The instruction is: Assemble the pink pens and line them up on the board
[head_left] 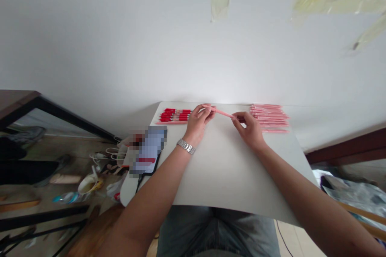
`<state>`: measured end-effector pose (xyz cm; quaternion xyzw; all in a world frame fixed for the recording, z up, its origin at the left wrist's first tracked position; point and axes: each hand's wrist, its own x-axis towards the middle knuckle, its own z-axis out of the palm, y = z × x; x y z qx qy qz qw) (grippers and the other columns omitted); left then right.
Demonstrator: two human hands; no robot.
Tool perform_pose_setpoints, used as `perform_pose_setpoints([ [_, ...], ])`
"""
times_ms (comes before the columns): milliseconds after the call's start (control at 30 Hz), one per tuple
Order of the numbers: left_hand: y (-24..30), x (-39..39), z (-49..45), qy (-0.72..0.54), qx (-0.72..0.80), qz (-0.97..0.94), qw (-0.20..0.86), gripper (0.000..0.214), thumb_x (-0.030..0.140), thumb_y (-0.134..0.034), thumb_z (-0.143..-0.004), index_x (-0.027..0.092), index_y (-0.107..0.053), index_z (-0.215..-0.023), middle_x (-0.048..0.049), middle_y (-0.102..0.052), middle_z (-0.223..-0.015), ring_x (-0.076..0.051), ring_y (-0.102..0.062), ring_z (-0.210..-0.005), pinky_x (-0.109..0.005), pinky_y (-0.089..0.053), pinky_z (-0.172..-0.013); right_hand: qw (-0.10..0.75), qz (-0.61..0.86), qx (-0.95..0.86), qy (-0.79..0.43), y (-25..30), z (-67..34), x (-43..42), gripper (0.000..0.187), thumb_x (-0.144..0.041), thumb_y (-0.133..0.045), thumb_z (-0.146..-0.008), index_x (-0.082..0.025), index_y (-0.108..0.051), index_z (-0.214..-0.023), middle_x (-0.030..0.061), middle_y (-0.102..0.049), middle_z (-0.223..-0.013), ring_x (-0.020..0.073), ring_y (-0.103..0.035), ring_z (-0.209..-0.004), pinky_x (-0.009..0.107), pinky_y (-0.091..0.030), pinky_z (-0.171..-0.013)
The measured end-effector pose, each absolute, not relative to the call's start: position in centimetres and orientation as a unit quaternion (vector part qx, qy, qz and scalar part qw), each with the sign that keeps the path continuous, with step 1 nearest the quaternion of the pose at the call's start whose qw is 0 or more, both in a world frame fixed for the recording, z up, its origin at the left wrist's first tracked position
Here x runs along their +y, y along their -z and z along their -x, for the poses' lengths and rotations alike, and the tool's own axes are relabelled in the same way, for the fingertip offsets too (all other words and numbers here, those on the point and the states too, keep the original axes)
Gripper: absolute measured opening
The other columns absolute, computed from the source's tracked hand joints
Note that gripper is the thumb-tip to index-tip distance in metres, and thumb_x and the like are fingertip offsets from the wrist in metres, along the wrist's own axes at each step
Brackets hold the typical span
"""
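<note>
On the floor at the far left, a clear plastic bottle with a blue label (71,197) lay beside an open, round white tub (81,186); the tub had something yellowish inside, too blurred for me to name. Just right of it sat a thin white plastic bag (112,189) with a bit of red showing.

On the left edge of my white, round-cornered table (223,172) lay a flat black-edged phone (149,148), its screen broken into blocks, so I could read nothing on it. At the table's far left was a row of red pens with clear middles (177,115), their printing too small to read.

My left hand (198,122), below a silver metal-link watch band (186,146), was closed lightly on the left end of a slender pink pen (223,113). I held that pen above the table's far middle, tilted down to the right. My right hand (249,128) pinched its right end between thumb and forefinger. Just beyond that hand, at the far right, lay a stack of slender pink pens (271,116). Off the table's right side was a crumpled clear plastic bag (358,194), its contents unclear.
</note>
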<state>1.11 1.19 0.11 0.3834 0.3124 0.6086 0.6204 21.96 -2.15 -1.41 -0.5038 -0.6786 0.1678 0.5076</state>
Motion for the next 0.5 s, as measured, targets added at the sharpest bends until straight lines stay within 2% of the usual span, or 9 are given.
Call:
perform_pose_setpoints([
  [300,-0.33,1.05,-1.02,-0.604,0.295,-0.393,0.628,0.035,0.039,-0.085,-0.081,0.019,-0.071,-0.106,-0.0107,-0.077,-0.114,-0.023,-0.073,-0.113,-0.041,-0.052,-0.108,0.491,0.513,-0.679,-0.187,1.05,-21.97,-2.34,0.034,-0.053,-0.057,-0.101,-0.021,-0.066,-0.101,0.0060,-0.072,-0.089,0.0191,-0.068,-0.078,0.035,-0.056,-0.074],
  [500,-0.63,0.91,-1.04,-0.601,0.302,-0.399,0.623,0.034,0.040,-0.084,-0.082,0.020,-0.071,-0.106,-0.0106,-0.077,-0.115,-0.021,-0.073,-0.108,-0.037,-0.054,-0.103,0.487,0.516,-0.677,-0.196,1.05,-22.04,-2.37,0.034,-0.055,-0.056,-0.101,-0.021,-0.065,-0.101,0.0057,-0.072,-0.088,0.0194,-0.069,-0.078,0.035,-0.055,-0.074],
])
